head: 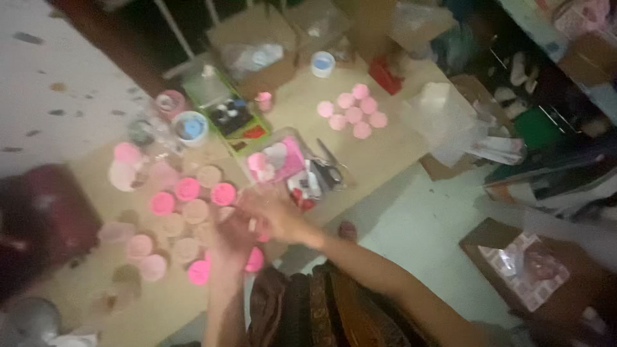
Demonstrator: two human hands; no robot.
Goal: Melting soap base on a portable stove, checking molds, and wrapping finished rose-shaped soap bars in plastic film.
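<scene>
The frame is blurred. My left hand (pixel 230 239) and my right hand (pixel 277 215) meet low in the middle, over a cardboard sheet (pixel 385 151) on the floor. A small pale thing (pixel 252 225) shows between the fingers; whether either hand grips it is unclear. Just left of the hands lie several round pink and pale tan lids or small jars (pixel 186 190). A bright pink one (pixel 198 272) sits under my left wrist. A clear tray with pink items (pixel 280 160) lies right behind my right hand.
Another cluster of pink lids (pixel 353 110) sits farther back. Scissors (pixel 329 171), a green box of dark items (pixel 232 117), a white and blue tub (pixel 191 127), an open carton (pixel 257 45), a clear plastic bag (pixel 443 119) and a dark red case (pixel 38 222) surround the sheet.
</scene>
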